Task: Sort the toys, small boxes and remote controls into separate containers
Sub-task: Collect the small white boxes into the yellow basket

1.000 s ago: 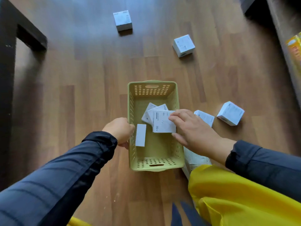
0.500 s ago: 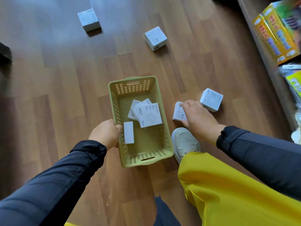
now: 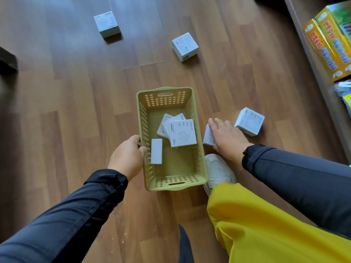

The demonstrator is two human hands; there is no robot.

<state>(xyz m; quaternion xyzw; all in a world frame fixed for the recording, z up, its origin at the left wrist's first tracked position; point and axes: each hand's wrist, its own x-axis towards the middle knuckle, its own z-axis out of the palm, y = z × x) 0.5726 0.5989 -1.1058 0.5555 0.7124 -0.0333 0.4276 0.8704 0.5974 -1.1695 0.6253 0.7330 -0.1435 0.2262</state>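
Observation:
A pale green perforated basket (image 3: pixel 165 100) stands on the wooden floor. It holds several small white boxes, with a "20W" box (image 3: pixel 182 132) on top and a narrow one (image 3: pixel 156 151) by the left wall. My left hand (image 3: pixel 127 157) grips the basket's left rim. My right hand (image 3: pixel 228 139) is just right of the basket, its fingers and thumb around a tilted small white box (image 3: pixel 208 136), which it mostly hides. Another white box (image 3: pixel 249 121) sits just beyond that hand. Two more white boxes (image 3: pixel 185 46) (image 3: pixel 107 23) lie farther away on the floor.
A low shelf along the right edge carries colourful yellow toy cartons (image 3: pixel 330 38). My white shoe (image 3: pixel 218 171) and yellow garment (image 3: pixel 266 224) sit right below the basket's near right corner. A dark furniture piece (image 3: pixel 7 59) is at the left edge.
My right hand let go of the "20W" box in the basket, moved right, and settled on the white box beside the basket. The left hand stayed on the rim.

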